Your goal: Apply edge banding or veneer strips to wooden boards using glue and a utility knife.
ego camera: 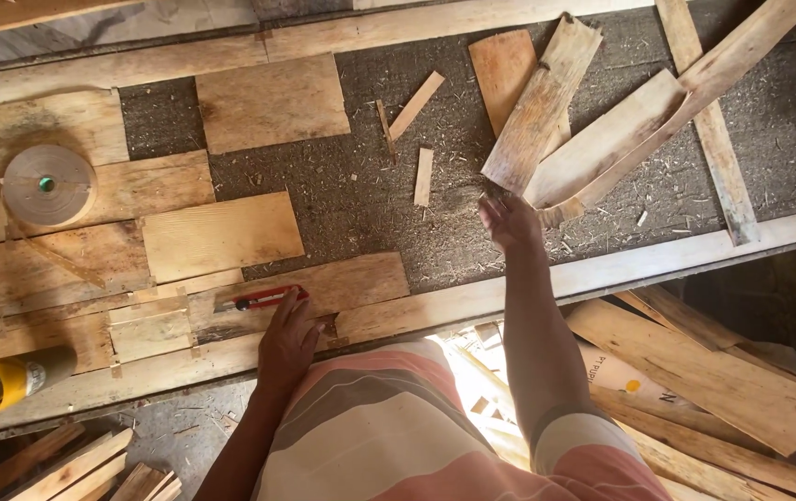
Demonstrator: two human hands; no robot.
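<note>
striped shirt [388, 427] fills bottom of view, nearest cam. left hand [286, 343] lies flat, fingers spread, on a veneer sheet [323, 292] at near edge of worktop [361, 199]; grips nothing. red utility knife [263, 299] just beyond its fingertips, touching or nearly, can't tell which; long axis runs left-right, slightly tilted, dark end to the left. right hand [507, 221] reaches across worktop to a pile of wood offcuts [593, 139]; fingers curled at bottom edge of nearest strip [535, 111], whether gripping it can't tell. that strip's long axis runs near-left to far-right.

packages: roll of brown tape [48, 186] far left, lying flat, green core; yellow tube [3, 382] at left near edge, on its side, open end facing cam; pale printed sack [616, 371] below worktop, right, part hidden by planks [713, 371].

surroundings: veneer patches [221, 237] cover left of worktop, dark fibrous board exposed centre/right, w/ small splinters [424, 176] and sawdust. wood slats [91, 468] on floor, bottom left.
</note>
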